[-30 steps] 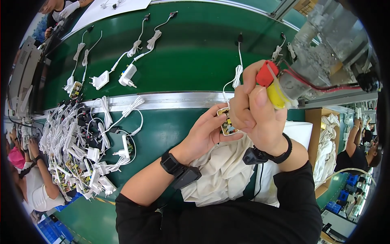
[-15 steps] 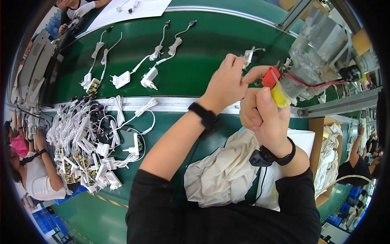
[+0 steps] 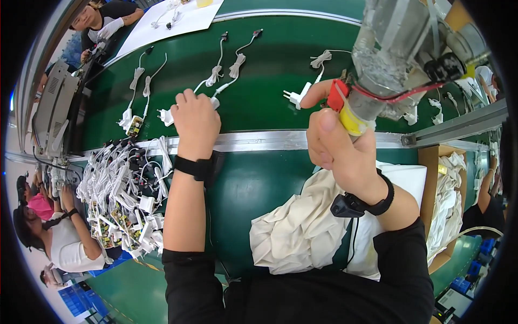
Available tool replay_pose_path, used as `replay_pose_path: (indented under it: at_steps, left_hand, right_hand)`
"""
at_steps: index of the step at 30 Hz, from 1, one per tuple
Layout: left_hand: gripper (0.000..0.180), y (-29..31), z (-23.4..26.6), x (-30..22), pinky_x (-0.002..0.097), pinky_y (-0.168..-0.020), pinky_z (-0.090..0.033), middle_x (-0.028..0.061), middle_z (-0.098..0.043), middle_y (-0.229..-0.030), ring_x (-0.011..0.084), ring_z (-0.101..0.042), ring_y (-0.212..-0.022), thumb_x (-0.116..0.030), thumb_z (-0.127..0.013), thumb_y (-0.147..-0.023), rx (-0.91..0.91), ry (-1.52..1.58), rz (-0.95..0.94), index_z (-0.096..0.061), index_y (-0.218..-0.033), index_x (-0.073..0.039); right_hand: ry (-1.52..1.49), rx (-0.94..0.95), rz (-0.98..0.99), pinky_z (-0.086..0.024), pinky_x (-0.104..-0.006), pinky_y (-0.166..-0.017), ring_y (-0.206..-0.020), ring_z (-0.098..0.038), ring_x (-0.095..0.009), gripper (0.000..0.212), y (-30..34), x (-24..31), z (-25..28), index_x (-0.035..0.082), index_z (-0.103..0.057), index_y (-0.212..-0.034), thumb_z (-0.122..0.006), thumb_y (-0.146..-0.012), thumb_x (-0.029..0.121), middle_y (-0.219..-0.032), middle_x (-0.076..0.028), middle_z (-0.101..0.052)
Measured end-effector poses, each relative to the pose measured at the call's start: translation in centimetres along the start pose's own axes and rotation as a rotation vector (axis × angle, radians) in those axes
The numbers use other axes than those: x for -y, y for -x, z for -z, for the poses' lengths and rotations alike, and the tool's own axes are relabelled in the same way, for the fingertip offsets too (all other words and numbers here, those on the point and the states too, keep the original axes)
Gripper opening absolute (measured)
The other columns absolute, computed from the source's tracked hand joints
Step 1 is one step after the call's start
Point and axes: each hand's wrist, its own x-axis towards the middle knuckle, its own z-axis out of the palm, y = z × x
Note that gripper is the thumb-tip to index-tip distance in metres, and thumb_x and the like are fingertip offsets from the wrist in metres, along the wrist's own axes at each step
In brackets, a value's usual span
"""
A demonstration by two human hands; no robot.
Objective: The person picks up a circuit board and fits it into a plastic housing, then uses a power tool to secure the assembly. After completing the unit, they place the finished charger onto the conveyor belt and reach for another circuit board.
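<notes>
My left hand (image 3: 197,123) is curled over a white power adapter (image 3: 215,102) on the green work surface. Its fingertips are hidden; only a bit of that adapter shows beside the hand. Just left of the hand lies another white adapter (image 3: 165,117), its body partly covered. In my right hand (image 3: 345,148) is a grey, tape-wrapped handheld tool (image 3: 372,100) with a red switch part and a yellow band. The thumb and fingers close around the yellow end. Near that hand, an adapter with a bundled cable (image 3: 297,96) lies with its prongs facing left.
Piled white cables and opened adapters (image 3: 121,189) lie to the left. Cream cloth (image 3: 299,227) is bunched below my right hand, beside a cardboard box (image 3: 429,162). A metal rail (image 3: 253,139) crosses the surface. Co-workers sit at the far left and left.
My left hand has moved left, away from my right hand, onto the adapters. An adapter with its cable now shows near my right hand. The tool stays gripped.
</notes>
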Motion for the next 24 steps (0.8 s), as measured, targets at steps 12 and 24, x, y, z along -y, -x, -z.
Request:
replay_pose_path:
  at_steps: [12,24]
  left_hand:
    - [0.032,5.0,2.3,-6.4,0.0240,-0.054,-0.046,0.0094,-0.061,-0.087,0.0130,-0.060,-0.074,-0.022,-0.056,-0.089,0.768,2.022,0.522,-0.041,-0.111,-0.003]
    - [0.037,10.2,3.3,-10.7,0.0280,-0.071,-0.054,0.0104,-0.052,-0.118,0.0173,-0.055,-0.105,-0.006,-0.046,-0.091,1.145,2.420,0.223,-0.034,-0.127,-0.006]
  right_hand:
    - [0.002,-0.073,0.045,-0.022,-0.0191,-0.038,-0.042,-0.028,-0.002,0.030,-0.3,-0.4,0.0,0.003,-0.043,-0.104,-0.046,-0.094,0.030,-0.052,0.005,-0.033]
    - [0.034,-0.114,0.096,-0.021,-0.0190,-0.039,-0.042,-0.028,-0.002,0.033,-0.9,-1.7,0.4,0.005,-0.042,-0.103,-0.048,-0.093,0.035,-0.052,0.004,-0.033]
